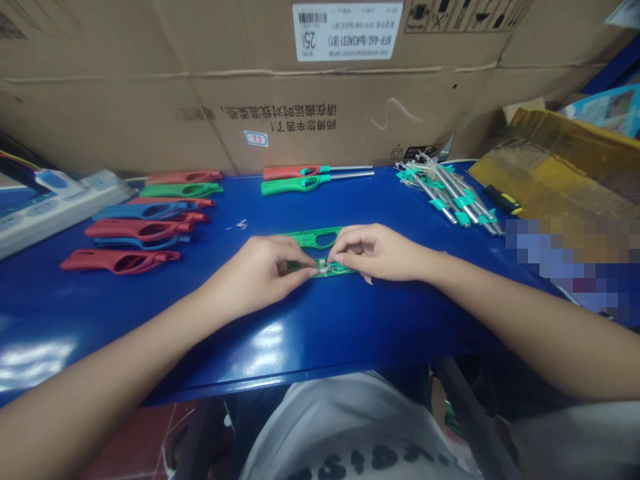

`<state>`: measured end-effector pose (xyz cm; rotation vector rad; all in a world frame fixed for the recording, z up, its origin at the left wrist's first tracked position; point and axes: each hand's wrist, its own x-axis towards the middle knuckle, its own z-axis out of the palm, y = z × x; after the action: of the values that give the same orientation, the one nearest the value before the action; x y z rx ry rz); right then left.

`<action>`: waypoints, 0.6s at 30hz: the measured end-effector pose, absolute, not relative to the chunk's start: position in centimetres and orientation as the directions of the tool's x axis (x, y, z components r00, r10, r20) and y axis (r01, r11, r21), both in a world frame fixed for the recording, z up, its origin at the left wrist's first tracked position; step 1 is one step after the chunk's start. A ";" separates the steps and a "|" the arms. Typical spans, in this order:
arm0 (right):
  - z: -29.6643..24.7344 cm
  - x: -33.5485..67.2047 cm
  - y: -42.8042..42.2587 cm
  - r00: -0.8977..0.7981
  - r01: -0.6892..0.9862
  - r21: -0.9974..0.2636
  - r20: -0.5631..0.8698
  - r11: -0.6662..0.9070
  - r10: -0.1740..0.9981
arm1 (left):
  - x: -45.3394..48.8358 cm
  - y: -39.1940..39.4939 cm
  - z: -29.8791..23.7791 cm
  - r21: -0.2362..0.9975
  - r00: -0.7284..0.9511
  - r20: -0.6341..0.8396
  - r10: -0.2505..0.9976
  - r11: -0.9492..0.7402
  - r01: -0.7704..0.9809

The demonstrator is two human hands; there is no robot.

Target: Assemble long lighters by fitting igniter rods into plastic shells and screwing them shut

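Between my hands an opened green lighter shell half (326, 270) lies on the blue table, with thin pale wires and small parts inside. My left hand (273, 270) comes from the left, its thumb and fingers closed on the shell's left part. My right hand (376, 251) is over its right part, thumb and index fingertip pinched together at the wires; whatever lies between those tips is too small to make out. Just behind, a second green shell piece (313, 237) with an oval trigger opening lies flat, partly covered by both hands.
Red, green and blue lighter shells (133, 229) lie stacked at left beside a white power strip (60, 207). Two lighters with metal tubes (295, 185) lie at the back. Metal lighter rods (453, 193) are piled right, near a yellow-black tool (503, 199). Small pins (241, 225) lie left. A cardboard box (210, 120) stands behind.
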<state>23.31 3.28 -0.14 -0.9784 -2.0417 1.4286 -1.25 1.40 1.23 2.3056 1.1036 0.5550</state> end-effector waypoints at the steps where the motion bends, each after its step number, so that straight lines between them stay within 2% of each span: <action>1: -0.1 23.3 3.2 -0.645 0.293 -0.931 -0.024 0.218 0.764 | -1.3 1.4 1.3 0.605 0.587 0.141 0.797 -0.539 0.586; 12: 0.5 23.5 2.5 -0.643 0.337 -0.873 0.060 0.352 0.764 | -1.2 0.9 1.8 0.443 0.674 0.141 0.725 -0.656 0.612; 15: 1.1 23.6 2.2 -0.673 0.358 -0.756 0.198 0.549 0.712 | -1.2 0.8 1.9 0.429 0.680 0.146 0.718 -0.666 0.611; 18: 1.6 23.8 2.1 -0.766 0.334 -0.554 0.311 0.762 0.562 | -1.2 0.8 1.8 0.420 0.677 0.169 0.716 -0.674 0.607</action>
<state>23.76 2.13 1.55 -0.6762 -2.4905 0.6606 -1.20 0.80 1.78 2.5622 1.0456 0.4619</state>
